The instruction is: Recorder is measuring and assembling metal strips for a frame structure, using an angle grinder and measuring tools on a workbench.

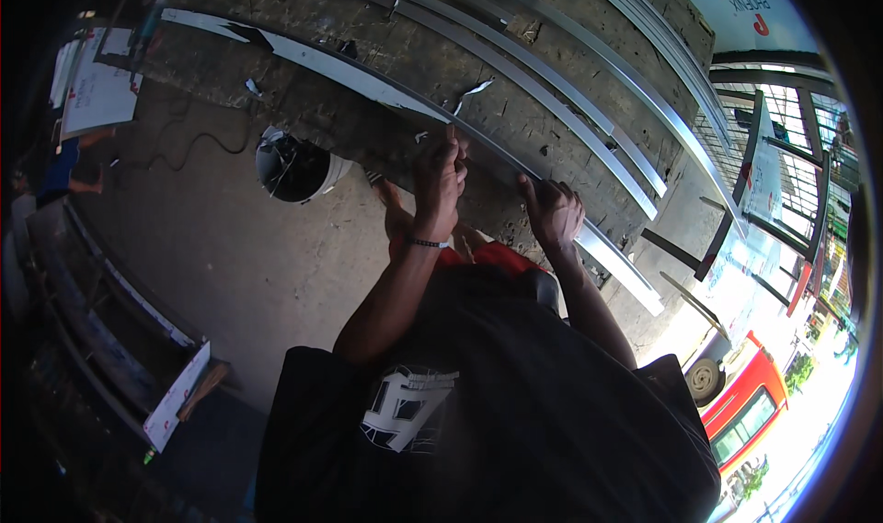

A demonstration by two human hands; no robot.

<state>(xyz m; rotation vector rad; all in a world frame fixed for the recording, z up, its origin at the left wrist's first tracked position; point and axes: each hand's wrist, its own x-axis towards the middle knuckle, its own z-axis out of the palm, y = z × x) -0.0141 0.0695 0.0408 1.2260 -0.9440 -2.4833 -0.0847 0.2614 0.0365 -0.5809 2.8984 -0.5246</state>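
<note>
A long metal strip (618, 264) lies aslant along the near edge of the workbench. White film (354, 74) covers its far left part, with ragged dark gaps; toward the right the metal is bare and shiny. My left hand (440, 184) is closed beside the strip, right where the white film ends. What its fingers hold is hidden. Farther right, my right hand (555, 212) is curled over the strip, its thumb on the upper edge. A torn scrap of film (475, 88) rests on the bench just beyond my left hand.
Several long metal strips (552, 95) lie across the worn workbench (368, 26). A white bucket (333, 172) holding dark scraps stands on the floor at left. A metal rack (120, 311) is at lower left. Dark frames (777, 219) stand at right, with a red vehicle (750, 399) outside.
</note>
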